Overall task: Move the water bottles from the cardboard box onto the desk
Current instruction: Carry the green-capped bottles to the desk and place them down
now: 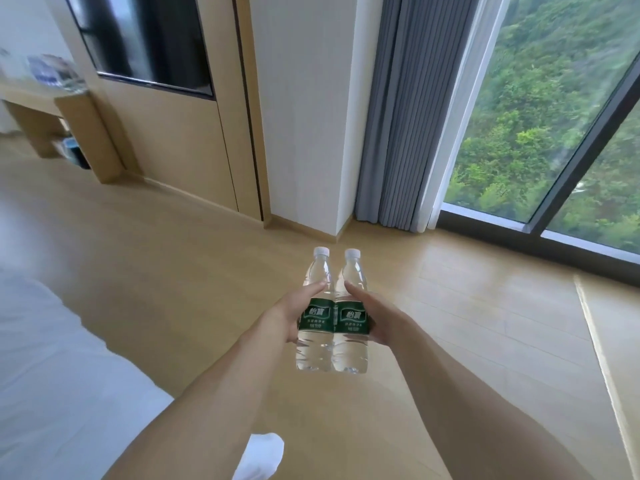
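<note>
At the far left edge of the frame a white bed [52, 358] fills the lower corner, its edge running diagonally down toward the bottom centre. Above it, in the upper left, the table [74, 98] juts from the wall, blurred items on its top and its side panel reaching the floor. A dark screen [145, 39] hangs on the wood wall just right of it.

Between bed and wall the wooden floor [173, 258] lies open across the middle of the frame.

At centre, the left hand [289, 315] grips the left bottle [316, 318] around its green label, thumb laid along the shoulder; the fingers curl behind it, out of sight. Touching it side by side, the right bottle [350, 320] sits in the right hand [377, 317], thumb on top, fingers wrapped beneath the label. Both bottles are upright, white caps up, held in the air above the floor, well apart from the table.

A white sock [263, 452] shows at bottom centre.

To the right a white pillar [304, 116], grey curtain [408, 116] and floor-length window [554, 116] close off the room; a pale mat edge [602, 358] crosses the lower right.
</note>
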`<state>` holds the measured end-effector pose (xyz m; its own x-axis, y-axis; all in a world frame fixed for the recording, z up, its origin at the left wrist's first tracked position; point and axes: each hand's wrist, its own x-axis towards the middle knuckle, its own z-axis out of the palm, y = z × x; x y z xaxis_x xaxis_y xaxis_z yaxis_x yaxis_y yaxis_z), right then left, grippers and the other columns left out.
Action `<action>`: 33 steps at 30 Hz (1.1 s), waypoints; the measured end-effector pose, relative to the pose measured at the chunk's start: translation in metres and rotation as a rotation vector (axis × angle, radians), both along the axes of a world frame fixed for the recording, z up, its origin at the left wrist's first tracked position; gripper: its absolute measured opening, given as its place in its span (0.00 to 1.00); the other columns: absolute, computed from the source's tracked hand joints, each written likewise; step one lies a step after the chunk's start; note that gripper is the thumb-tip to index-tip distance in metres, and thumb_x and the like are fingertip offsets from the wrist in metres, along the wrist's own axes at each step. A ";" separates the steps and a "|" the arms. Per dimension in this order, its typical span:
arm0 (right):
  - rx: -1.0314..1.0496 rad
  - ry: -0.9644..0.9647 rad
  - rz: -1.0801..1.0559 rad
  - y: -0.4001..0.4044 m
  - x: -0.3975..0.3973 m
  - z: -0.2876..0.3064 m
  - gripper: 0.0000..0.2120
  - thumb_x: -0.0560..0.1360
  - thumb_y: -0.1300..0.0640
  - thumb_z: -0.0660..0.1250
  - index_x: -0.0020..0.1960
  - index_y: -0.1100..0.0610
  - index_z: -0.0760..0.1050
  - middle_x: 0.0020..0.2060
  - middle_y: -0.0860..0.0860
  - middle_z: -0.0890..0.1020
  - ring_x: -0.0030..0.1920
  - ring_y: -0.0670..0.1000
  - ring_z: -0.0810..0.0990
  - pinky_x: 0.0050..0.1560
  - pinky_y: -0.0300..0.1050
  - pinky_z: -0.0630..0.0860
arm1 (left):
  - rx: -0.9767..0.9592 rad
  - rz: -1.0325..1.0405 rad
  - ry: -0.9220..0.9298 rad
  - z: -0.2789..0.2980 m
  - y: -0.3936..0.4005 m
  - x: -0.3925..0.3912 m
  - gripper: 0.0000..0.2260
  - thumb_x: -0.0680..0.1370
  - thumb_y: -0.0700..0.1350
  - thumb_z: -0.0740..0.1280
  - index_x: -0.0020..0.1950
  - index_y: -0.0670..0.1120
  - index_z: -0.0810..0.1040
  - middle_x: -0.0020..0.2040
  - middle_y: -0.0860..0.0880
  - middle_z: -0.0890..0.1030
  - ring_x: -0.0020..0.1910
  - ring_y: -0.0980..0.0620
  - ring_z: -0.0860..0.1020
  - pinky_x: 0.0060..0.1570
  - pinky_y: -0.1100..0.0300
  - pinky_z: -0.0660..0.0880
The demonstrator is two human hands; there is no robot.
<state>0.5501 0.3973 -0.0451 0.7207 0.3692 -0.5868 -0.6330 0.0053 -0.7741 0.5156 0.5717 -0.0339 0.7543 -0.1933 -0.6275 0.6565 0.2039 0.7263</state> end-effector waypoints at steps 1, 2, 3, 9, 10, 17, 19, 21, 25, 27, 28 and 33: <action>-0.005 0.002 0.017 0.002 0.020 0.001 0.22 0.78 0.43 0.69 0.61 0.60 0.77 0.51 0.60 0.86 0.48 0.58 0.86 0.53 0.55 0.83 | 0.014 0.025 -0.009 0.003 0.001 0.014 0.26 0.81 0.60 0.65 0.70 0.42 0.76 0.65 0.36 0.80 0.53 0.39 0.82 0.46 0.49 0.81; -0.017 0.003 0.028 0.006 0.038 0.002 0.23 0.78 0.42 0.69 0.62 0.60 0.77 0.53 0.60 0.86 0.52 0.59 0.86 0.56 0.56 0.82 | 0.027 0.050 -0.014 0.005 0.003 0.027 0.26 0.80 0.60 0.66 0.70 0.42 0.77 0.64 0.36 0.80 0.52 0.39 0.83 0.44 0.49 0.81; -0.033 0.003 0.038 0.009 0.053 0.002 0.25 0.77 0.42 0.71 0.64 0.61 0.76 0.55 0.60 0.85 0.55 0.60 0.85 0.59 0.57 0.81 | 0.036 0.073 -0.016 0.007 0.005 0.039 0.26 0.80 0.60 0.67 0.69 0.42 0.77 0.62 0.37 0.81 0.50 0.40 0.84 0.42 0.50 0.82; -0.041 0.016 0.140 0.045 0.125 0.003 0.31 0.74 0.41 0.73 0.66 0.62 0.76 0.57 0.61 0.84 0.58 0.61 0.84 0.54 0.56 0.83 | 0.090 0.198 -0.032 0.010 0.038 0.090 0.28 0.77 0.61 0.70 0.69 0.44 0.76 0.58 0.38 0.84 0.46 0.41 0.85 0.41 0.48 0.82; -0.027 0.027 0.158 0.053 0.135 0.003 0.31 0.74 0.41 0.73 0.66 0.62 0.76 0.57 0.61 0.85 0.57 0.60 0.84 0.50 0.55 0.83 | 0.095 0.215 -0.025 0.009 0.046 0.097 0.28 0.77 0.61 0.70 0.68 0.43 0.77 0.56 0.38 0.84 0.45 0.41 0.85 0.41 0.49 0.82; -0.021 0.001 0.258 0.126 0.214 -0.001 0.32 0.74 0.41 0.72 0.68 0.62 0.75 0.58 0.62 0.83 0.60 0.63 0.83 0.63 0.62 0.78 | 0.033 0.270 -0.052 -0.004 0.112 0.166 0.27 0.78 0.61 0.69 0.69 0.43 0.77 0.55 0.39 0.83 0.45 0.42 0.84 0.39 0.51 0.82; -0.032 0.003 0.267 0.150 0.241 -0.002 0.31 0.74 0.42 0.73 0.67 0.62 0.75 0.57 0.62 0.84 0.59 0.62 0.83 0.62 0.61 0.79 | 0.015 0.276 -0.048 -0.009 0.136 0.191 0.27 0.78 0.61 0.68 0.69 0.43 0.77 0.56 0.38 0.83 0.46 0.42 0.84 0.41 0.50 0.82; -0.045 -0.002 0.287 0.178 0.272 0.000 0.30 0.75 0.42 0.72 0.67 0.62 0.75 0.57 0.62 0.84 0.59 0.62 0.84 0.61 0.61 0.79 | -0.018 0.282 -0.067 -0.013 0.162 0.220 0.28 0.78 0.61 0.68 0.69 0.42 0.77 0.61 0.36 0.82 0.51 0.40 0.83 0.50 0.45 0.82; -0.099 -0.014 0.320 0.242 0.329 0.011 0.28 0.75 0.42 0.72 0.66 0.61 0.75 0.55 0.61 0.85 0.57 0.61 0.85 0.62 0.62 0.79 | -0.015 0.307 -0.059 -0.013 0.221 0.275 0.29 0.79 0.63 0.66 0.70 0.42 0.76 0.60 0.36 0.82 0.54 0.39 0.81 0.62 0.41 0.76; -0.104 -0.026 0.352 0.274 0.355 0.015 0.27 0.76 0.42 0.71 0.66 0.60 0.76 0.54 0.60 0.86 0.55 0.60 0.86 0.59 0.61 0.80 | -0.001 0.330 -0.066 -0.010 0.252 0.297 0.30 0.78 0.63 0.66 0.70 0.41 0.76 0.61 0.36 0.81 0.56 0.38 0.81 0.64 0.40 0.75; -0.107 -0.036 0.368 0.292 0.368 0.016 0.27 0.76 0.41 0.71 0.65 0.59 0.76 0.53 0.60 0.86 0.54 0.60 0.86 0.57 0.60 0.81 | 0.017 0.344 -0.077 -0.007 0.269 0.308 0.30 0.78 0.64 0.66 0.70 0.41 0.76 0.61 0.36 0.81 0.56 0.38 0.81 0.65 0.40 0.74; -0.111 -0.050 0.443 0.370 0.413 0.016 0.27 0.75 0.40 0.71 0.65 0.59 0.75 0.52 0.60 0.86 0.53 0.60 0.86 0.60 0.62 0.79 | 0.037 0.457 -0.097 -0.003 0.340 0.343 0.28 0.78 0.61 0.69 0.68 0.42 0.77 0.60 0.36 0.82 0.52 0.39 0.83 0.59 0.41 0.78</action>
<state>0.9636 0.7674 -0.0291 0.5362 0.5845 -0.6089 -0.5175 -0.3422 -0.7843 0.8586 0.9118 -0.0365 0.8123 0.1932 -0.5503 0.4345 0.4289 0.7920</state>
